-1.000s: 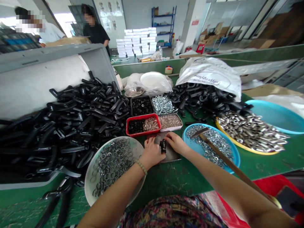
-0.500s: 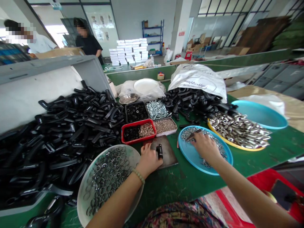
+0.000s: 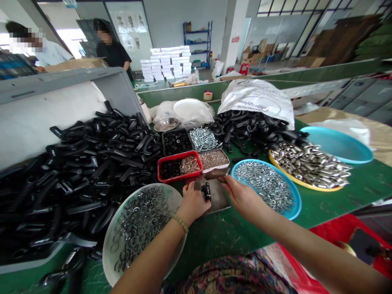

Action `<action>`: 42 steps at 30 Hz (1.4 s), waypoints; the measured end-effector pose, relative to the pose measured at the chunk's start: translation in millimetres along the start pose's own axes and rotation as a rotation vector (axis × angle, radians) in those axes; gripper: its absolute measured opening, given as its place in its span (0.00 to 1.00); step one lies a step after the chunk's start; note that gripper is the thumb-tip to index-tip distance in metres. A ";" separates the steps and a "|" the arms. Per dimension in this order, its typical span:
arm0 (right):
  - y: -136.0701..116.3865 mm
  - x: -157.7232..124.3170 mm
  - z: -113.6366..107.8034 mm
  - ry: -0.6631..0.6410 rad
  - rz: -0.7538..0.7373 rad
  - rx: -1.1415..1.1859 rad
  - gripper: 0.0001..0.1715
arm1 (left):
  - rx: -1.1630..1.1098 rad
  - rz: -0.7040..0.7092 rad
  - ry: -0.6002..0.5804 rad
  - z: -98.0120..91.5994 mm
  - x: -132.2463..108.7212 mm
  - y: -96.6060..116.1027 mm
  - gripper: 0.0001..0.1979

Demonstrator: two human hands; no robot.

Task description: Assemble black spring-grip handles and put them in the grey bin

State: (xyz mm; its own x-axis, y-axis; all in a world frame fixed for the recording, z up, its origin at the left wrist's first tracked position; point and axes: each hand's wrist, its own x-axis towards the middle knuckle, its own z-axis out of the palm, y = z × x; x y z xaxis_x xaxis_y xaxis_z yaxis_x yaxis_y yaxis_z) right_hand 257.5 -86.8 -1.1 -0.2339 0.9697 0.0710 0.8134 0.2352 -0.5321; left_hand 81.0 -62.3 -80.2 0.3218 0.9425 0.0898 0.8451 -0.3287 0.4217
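Note:
My left hand (image 3: 192,204) is closed around a black plastic part (image 3: 208,191) with white lettering on its end. It holds the part over a flat grey metal plate (image 3: 223,201). My right hand (image 3: 241,197) pinches a thin, dark metal tool (image 3: 214,174) that looks like tweezers, its tip pointing left towards the black part. Whether anything small sits at the tip cannot be made out. Right of this hand lies a round blue tray (image 3: 298,204) of small shiny metal nuts (image 3: 266,183). A whitish bowl (image 3: 108,249) of metal rings (image 3: 137,228) stands beside my left forearm.
Black handle-like parts (image 3: 101,163) heap up at left by a grey crate (image 3: 116,81). Small trays of screws (image 3: 203,139) and a red tray (image 3: 163,179) stand ahead. Metal sleeves (image 3: 309,167) fill a yellow tray. Two people are beyond the table.
My right hand has left the blue tray and moved left, bringing the tool close to the black part. My left hand stays almost in place, still holding the part.

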 end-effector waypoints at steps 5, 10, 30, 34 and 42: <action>24.6 0.0 7.9 -0.117 0.118 -0.205 0.18 | 0.043 0.024 0.010 -0.7 -2.5 1.6 0.31; 85.7 -19.0 2.1 0.121 0.345 -0.446 0.20 | 0.013 0.073 -0.056 -1.6 2.5 3.0 0.22; 276.7 60.3 -109.6 0.359 0.697 -0.326 0.14 | -1.576 -0.701 0.245 -25.5 20.4 46.8 0.24; 276.7 39.4 -116.0 0.442 0.677 -0.238 0.14 | -1.569 -0.710 0.253 -22.2 11.7 44.5 0.27; 177.6 13.7 -64.6 0.496 0.413 0.406 0.19 | -1.660 -0.537 0.131 -28.5 0.0 47.9 0.32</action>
State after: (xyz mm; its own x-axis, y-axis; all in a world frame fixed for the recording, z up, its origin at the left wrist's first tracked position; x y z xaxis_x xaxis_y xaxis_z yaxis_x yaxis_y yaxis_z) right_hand 433.2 -27.4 -40.1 0.3917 0.9125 0.1183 0.5006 -0.1035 -0.8595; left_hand 109.3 -76.3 -34.3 0.0733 0.9423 -0.3268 -0.4847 0.3200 0.8141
